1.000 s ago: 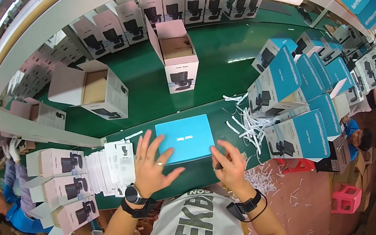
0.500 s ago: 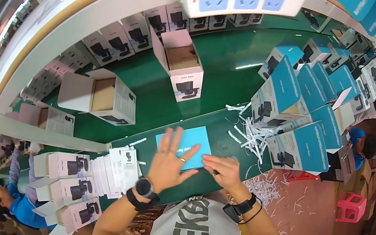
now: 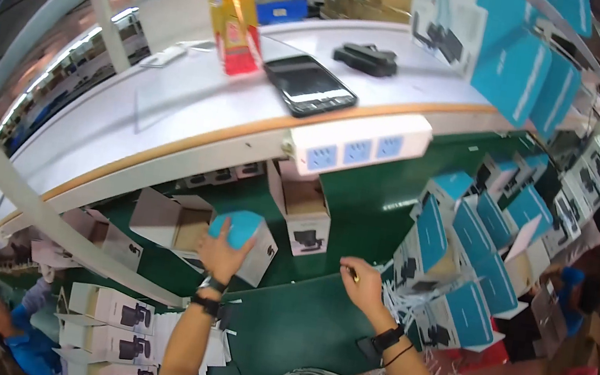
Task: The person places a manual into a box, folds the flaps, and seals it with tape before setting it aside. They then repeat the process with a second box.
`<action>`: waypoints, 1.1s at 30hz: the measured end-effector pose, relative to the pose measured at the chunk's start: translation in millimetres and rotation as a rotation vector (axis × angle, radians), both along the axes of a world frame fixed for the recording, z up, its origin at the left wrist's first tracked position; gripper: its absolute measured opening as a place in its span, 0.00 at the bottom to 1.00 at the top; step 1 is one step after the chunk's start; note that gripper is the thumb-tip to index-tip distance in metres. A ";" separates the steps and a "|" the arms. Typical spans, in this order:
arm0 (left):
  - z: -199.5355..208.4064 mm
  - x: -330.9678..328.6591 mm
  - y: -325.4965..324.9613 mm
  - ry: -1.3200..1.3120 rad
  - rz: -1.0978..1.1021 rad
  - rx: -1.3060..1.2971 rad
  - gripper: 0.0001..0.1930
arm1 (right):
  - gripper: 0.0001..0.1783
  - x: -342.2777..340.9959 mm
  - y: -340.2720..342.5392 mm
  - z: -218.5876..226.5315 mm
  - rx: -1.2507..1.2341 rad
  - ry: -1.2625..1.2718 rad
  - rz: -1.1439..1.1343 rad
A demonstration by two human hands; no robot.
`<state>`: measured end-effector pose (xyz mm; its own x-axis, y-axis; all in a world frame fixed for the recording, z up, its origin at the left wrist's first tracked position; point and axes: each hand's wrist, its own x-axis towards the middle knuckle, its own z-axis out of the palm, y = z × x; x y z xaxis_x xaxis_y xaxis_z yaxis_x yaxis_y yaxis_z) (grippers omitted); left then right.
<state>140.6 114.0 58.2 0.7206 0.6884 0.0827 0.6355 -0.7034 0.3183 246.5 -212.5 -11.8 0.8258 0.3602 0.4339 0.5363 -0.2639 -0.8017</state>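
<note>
Left hand (image 3: 222, 253): fingers closed around a blue flat pack (image 3: 236, 226), raised against an open white carton (image 3: 189, 227) at its 10 o'clock. Right hand (image 3: 359, 282): fingertips pinched on a small item too small to tell, over the green belt (image 3: 295, 326). White open box (image 3: 306, 212) at 12 o'clock between the hands. Upright blue-and-white boxes (image 3: 473, 248) at 3 o'clock. White printed boxes (image 3: 113, 308) at 8 o'clock. Overhead shelf (image 3: 172, 110) carries a power strip (image 3: 359, 146), black handset (image 3: 309, 85), red-yellow carton (image 3: 235, 29).

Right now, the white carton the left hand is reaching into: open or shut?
Open. The white carton lies with its flaps spread and brown inside showing, while the left hand pushes the blue booklet at its mouth.
</note>
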 end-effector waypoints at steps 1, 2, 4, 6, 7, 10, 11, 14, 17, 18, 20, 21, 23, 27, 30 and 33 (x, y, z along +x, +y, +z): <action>-8.8 15.6 8.6 -0.022 0.032 0.008 0.48 | 0.13 17.9 19.3 11.1 0.050 -0.098 -0.024; -25.7 27.4 26.4 0.027 0.019 0.169 0.51 | 0.13 29.0 44.8 16.3 0.063 -0.115 0.034; -46.2 50.8 30.9 0.137 -0.002 0.297 0.56 | 0.15 63.6 77.0 22.0 0.040 -0.213 0.020; -43.5 68.2 30.1 0.131 -0.072 0.213 0.57 | 0.15 90.9 100.7 27.6 -0.005 -0.146 0.083; -40.5 73.8 39.7 0.081 -0.151 0.152 0.56 | 0.14 94.3 100.8 13.6 -0.060 -0.021 0.144; -48.5 64.5 83.2 0.150 -0.160 0.111 0.54 | 0.12 93.2 110.1 -5.1 -0.150 -0.022 0.088; -50.2 62.9 91.8 0.113 -0.159 0.109 0.53 | 0.13 98.4 115.3 -12.4 -0.122 -0.095 0.078; -56.9 62.5 85.5 0.085 -0.199 0.140 0.51 | 0.13 93.6 112.8 -8.0 -0.248 -0.066 0.045; -60.1 27.7 58.5 -0.171 -0.349 0.163 0.40 | 0.16 48.1 105.8 28.0 -0.437 -0.294 0.037; -87.3 0.3 47.9 -0.459 -0.365 0.296 0.34 | 0.17 23.6 103.7 33.2 -0.355 -0.268 0.076; -93.4 -63.7 3.2 -0.573 -0.379 0.028 0.29 | 0.18 -27.1 76.4 33.6 -0.291 -0.183 0.133; -124.6 -106.3 -3.7 -0.487 -0.323 0.013 0.33 | 0.18 -55.6 67.4 38.9 -0.294 -0.126 0.187; -156.5 -197.6 -14.4 -0.253 -0.029 -0.008 0.38 | 0.15 -118.1 58.1 67.0 -0.330 0.211 0.187; -189.6 -285.3 -25.7 -0.007 0.367 0.034 0.38 | 0.11 -150.3 48.6 37.6 0.029 0.718 0.029; -202.5 -301.6 -28.6 0.089 0.472 0.051 0.38 | 0.07 -173.3 56.1 42.1 0.070 0.798 0.211; -200.3 -299.4 -26.0 0.176 0.483 0.020 0.38 | 0.04 -174.0 43.2 38.7 0.032 0.620 0.309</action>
<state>-158.8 88.0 -142.1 0.3247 0.9458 0.0050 0.9323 -0.3209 0.1667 72.6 -169.3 26.9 0.7863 0.6138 -0.0705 0.0234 -0.1436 -0.9894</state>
